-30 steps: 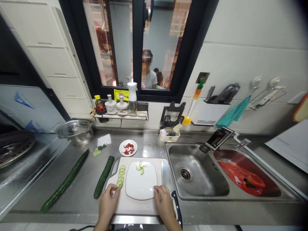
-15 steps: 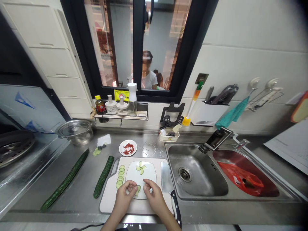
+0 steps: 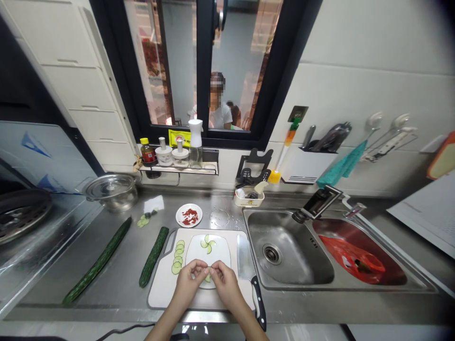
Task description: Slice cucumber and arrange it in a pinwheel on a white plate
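Note:
Above a white square plate (image 3: 222,247), my left hand (image 3: 193,279) and my right hand (image 3: 224,280) meet, fingertips pinched on a small cucumber slice (image 3: 208,279); fingers hide part of it. Several curved cucumber pieces (image 3: 209,248) form a pinwheel at the plate's far side. The plate rests on a pale cutting board (image 3: 161,296). Along the board's left side runs an overlapping row of round cucumber slices (image 3: 177,262). A kitchen knife (image 3: 244,258) with a black handle lies on the board's right edge.
Left of the board lie a cut cucumber (image 3: 153,258) and a long whole cucumber (image 3: 101,258). Behind it stands a small dish of red bits (image 3: 179,218). A steel sink (image 3: 298,274) is at the right, and a lidded pot (image 3: 113,189) back left. Beyond the window is a person (image 3: 220,116).
My right hand has moved left to meet my left hand, and both now pinch the cucumber slice. Before, the hands were apart with the slice in my left fingers.

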Tool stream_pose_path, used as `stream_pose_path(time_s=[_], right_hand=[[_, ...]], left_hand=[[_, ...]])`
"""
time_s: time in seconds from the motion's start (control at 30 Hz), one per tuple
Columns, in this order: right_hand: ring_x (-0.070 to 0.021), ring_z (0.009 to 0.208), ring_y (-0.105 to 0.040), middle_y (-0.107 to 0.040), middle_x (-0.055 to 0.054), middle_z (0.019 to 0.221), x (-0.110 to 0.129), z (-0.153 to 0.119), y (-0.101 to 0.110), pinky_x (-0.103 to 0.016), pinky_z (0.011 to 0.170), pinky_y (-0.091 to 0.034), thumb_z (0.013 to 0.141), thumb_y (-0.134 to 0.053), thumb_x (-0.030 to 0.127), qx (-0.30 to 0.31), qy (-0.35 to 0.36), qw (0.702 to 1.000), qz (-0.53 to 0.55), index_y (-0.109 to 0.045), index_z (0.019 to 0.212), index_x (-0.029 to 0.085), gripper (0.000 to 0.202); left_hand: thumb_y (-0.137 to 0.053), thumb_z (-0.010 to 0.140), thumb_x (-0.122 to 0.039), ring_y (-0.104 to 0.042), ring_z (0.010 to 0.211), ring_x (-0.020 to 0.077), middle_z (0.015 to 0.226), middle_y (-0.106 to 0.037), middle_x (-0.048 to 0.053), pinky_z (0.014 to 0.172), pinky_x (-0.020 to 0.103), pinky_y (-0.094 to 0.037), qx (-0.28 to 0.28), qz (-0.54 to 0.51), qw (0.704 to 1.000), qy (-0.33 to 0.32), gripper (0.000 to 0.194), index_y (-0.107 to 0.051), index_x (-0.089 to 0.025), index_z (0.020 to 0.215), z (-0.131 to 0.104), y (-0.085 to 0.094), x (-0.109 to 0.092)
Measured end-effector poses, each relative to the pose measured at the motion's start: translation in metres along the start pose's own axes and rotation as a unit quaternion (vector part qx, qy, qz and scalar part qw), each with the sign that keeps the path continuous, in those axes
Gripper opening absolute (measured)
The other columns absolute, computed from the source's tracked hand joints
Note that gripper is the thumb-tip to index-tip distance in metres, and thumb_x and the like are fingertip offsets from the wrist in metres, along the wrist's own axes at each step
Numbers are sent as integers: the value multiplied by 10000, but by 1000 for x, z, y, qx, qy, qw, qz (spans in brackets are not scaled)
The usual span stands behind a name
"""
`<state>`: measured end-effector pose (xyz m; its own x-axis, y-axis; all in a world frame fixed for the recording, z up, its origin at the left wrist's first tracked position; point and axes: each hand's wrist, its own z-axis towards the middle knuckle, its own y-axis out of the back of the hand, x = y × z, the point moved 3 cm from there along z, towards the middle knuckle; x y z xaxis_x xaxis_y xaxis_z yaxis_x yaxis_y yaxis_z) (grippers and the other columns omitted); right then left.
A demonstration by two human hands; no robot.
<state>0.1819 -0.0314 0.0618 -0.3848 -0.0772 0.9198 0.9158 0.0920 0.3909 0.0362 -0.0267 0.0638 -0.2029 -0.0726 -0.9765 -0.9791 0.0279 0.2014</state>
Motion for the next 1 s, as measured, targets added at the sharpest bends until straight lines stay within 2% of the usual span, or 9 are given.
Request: stream_pose_path(time_s=[0.2,0.37,0.47,0.6,0.73,0.87,1.0], right_hand=[[-138,716,-532,-580,-15,758,8,0,8,-238,648,-416,883,-480,366,-18,57,994,-87,-583,730,197,250],[-129,713,-536,-578,-14,773,4,0,8,-231,643,-420,884,-473,335,-10,53,997,-62,-570,735,195,226],[-125,694,-535,-578,-4,743,6,1,9,-227,631,-418,887,-468,329,3,63,997,-51,-568,738,196,223],[-132,712,-547,-591,-12,749,15,1,13,-235,650,-423,896,-469,329,-15,83,994,-68,-594,736,197,242],[-147,781,-565,-612,-25,805,22,0,14,-247,713,-433,908,-466,338,-5,100,991,-86,-634,783,210,246],[-159,845,-562,-608,-28,829,26,-2,12,-260,768,-429,922,-453,337,17,113,988,-101,-647,800,225,255],[-166,863,-559,-606,-30,850,27,-4,11,-272,785,-427,915,-466,309,20,117,985,-126,-648,831,230,215]], left_hand=[[-616,720,-541,-613,732,197,743,-685,51,661,276,-479,23,0,1000,1,367,-661,-177,739,1,-3,0],[-626,728,-506,-609,775,205,783,-692,62,701,281,-469,39,16,999,-5,341,-686,-173,763,1,-2,0],[-624,722,-521,-595,725,195,745,-678,60,671,277,-454,43,5,999,9,365,-686,-163,764,0,-3,2],[-570,740,-610,-549,600,157,597,-608,25,604,259,-422,59,-39,996,56,469,-664,-152,767,-2,-4,3],[-576,709,-657,-506,563,115,654,-615,13,534,215,-367,75,-115,983,122,547,-658,-149,894,-3,-6,7],[-644,691,-566,-490,561,78,761,-621,3,499,180,-311,79,-203,954,206,504,-625,-168,1000,-3,-7,21],[-674,668,-488,-546,663,92,838,-623,6,558,179,-353,77,-211,946,232,514,-605,-201,1088,-4,-5,26]])
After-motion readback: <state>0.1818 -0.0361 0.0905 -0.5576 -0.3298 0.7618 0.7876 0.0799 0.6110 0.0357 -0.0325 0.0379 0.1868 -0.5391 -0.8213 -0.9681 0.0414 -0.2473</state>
